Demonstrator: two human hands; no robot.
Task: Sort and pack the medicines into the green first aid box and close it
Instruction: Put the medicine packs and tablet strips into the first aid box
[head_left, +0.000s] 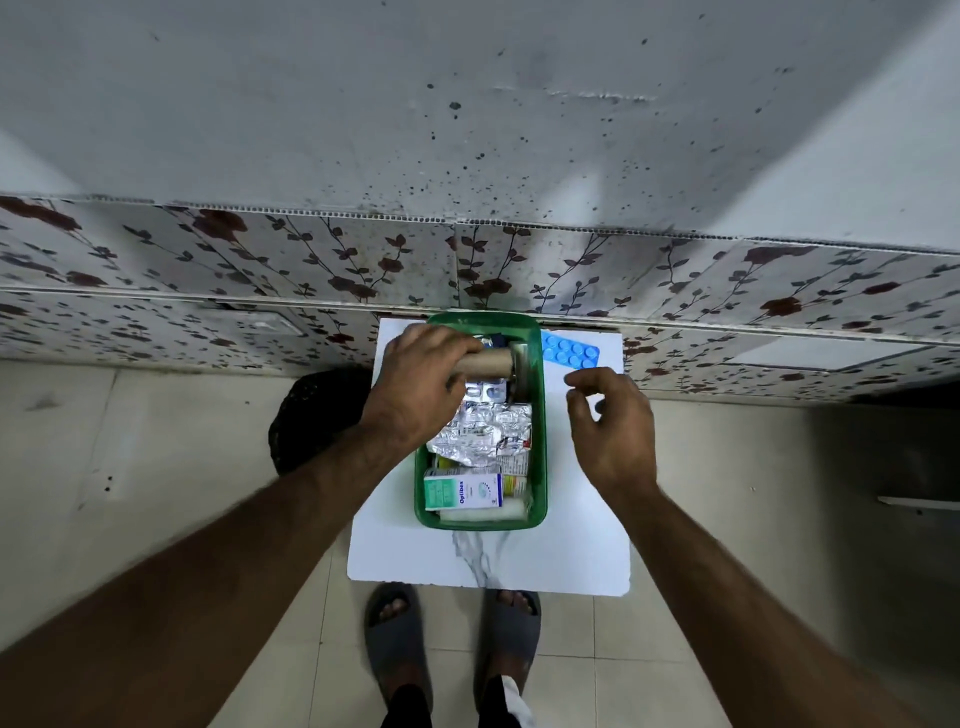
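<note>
Head view, looking steeply down: I see the green first aid box standing open on a small white table, its far end close to the wall. My left hand is over the far half of the box, fingers curled round a tan cylindrical roll that lies crosswise above the contents; the hand covers the roll's left end, so I cannot tell its full length, nor what the metallic piece at its right end is. My right hand hovers over the bare table just right of the box, fingers loosely bent and partly open, holding nothing that I can make out. Crumpled silver blister strips fill the middle of the box. A white and green carton lies at the near end, with a white roll tucked between it and the near wall; items beneath are hidden. A blue blister pack rests on the table outside the box, beside its far right corner. A dark rounded object left of the table is half hidden by my forearm. Behind, floral wall panels sit below a speckled grey wall; the floor is pale tile. Grey slippers show at the table's near edge.
</note>
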